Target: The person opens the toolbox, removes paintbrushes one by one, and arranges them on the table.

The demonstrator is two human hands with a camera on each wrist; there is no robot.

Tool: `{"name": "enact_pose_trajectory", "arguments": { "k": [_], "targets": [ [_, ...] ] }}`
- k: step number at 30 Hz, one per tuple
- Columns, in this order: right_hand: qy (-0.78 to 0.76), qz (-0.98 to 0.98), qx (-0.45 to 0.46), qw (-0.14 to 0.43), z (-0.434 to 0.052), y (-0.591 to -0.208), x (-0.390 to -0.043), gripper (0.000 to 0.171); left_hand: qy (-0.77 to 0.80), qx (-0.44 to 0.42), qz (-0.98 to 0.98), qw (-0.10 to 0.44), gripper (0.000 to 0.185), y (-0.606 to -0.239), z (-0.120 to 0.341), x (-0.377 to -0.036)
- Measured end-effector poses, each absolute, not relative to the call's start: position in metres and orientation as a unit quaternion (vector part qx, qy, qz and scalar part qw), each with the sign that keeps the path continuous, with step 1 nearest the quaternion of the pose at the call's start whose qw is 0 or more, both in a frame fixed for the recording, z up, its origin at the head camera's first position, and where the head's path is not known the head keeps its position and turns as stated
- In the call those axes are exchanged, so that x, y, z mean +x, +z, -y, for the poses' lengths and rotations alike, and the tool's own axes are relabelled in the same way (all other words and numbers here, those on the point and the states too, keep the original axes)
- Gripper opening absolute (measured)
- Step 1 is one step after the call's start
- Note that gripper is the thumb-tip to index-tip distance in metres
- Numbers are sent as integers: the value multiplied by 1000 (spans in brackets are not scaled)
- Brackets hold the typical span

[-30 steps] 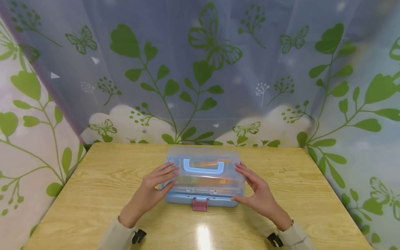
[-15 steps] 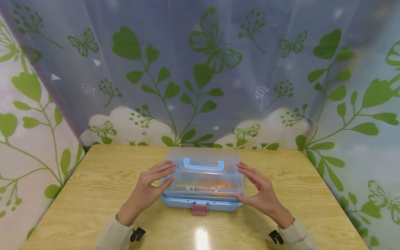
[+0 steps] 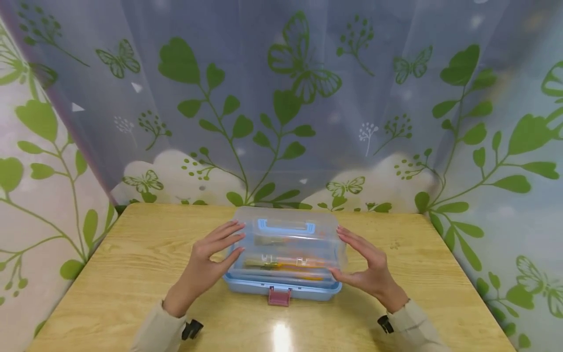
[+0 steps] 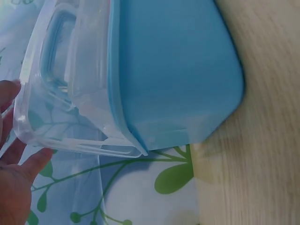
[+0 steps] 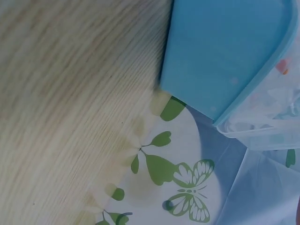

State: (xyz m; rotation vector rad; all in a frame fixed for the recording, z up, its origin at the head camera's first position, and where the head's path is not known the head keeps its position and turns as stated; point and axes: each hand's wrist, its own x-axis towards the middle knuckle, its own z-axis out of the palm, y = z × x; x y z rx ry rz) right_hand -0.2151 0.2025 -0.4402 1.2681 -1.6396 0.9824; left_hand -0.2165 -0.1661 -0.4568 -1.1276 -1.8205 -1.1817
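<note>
A blue plastic storage box (image 3: 303, 293) with a clear lid (image 3: 286, 247) sits on the table, its lid tilted up at the front. The lid carries a light blue handle (image 3: 286, 230), and a pink latch (image 3: 279, 296) hangs down at the front. Paintbrushes with orange handles (image 3: 303, 267) show through the lid. My left hand (image 3: 204, 266) holds the lid's left side, thumb near the front edge; in the left wrist view its fingertips meet the lid's corner (image 4: 28, 133). On the right side, my right hand (image 3: 371, 269) holds the lid between thumb and fingers.
The box stands at the back middle of a wooden table (image 3: 145, 244). A curtain (image 3: 352, 122) printed with leaves and butterflies hangs just behind the table's back edge, with similar cloth along both sides. A black clip-like piece (image 3: 192, 330) sits at the left wrist.
The lid's front has lifted away from the blue base, and its handle has tipped backward. Both hands have moved with the lid, slightly farther apart. The brushes inside show more clearly.
</note>
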Motion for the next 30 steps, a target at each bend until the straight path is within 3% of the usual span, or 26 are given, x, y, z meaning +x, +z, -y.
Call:
{"name": "enact_pose_trajectory", "arguments": {
  "k": [7, 18, 25, 30],
  "targets": [
    [373, 622, 506, 467, -201, -440, -225, 59, -413, -456, 696, 370, 32, -464, 177, -201],
    [359, 603, 499, 508, -199, -437, -237, 59, -276, -494, 754, 334, 35, -476, 193, -165],
    [370, 596, 493, 515, -200, -438, -239, 60, -197, -484, 806, 277, 41, -488, 203, -155],
    [369, 597, 488, 519, -198, -435, -244, 62, -171, -471, 816, 286, 48, -489, 205, -154]
  ]
}}
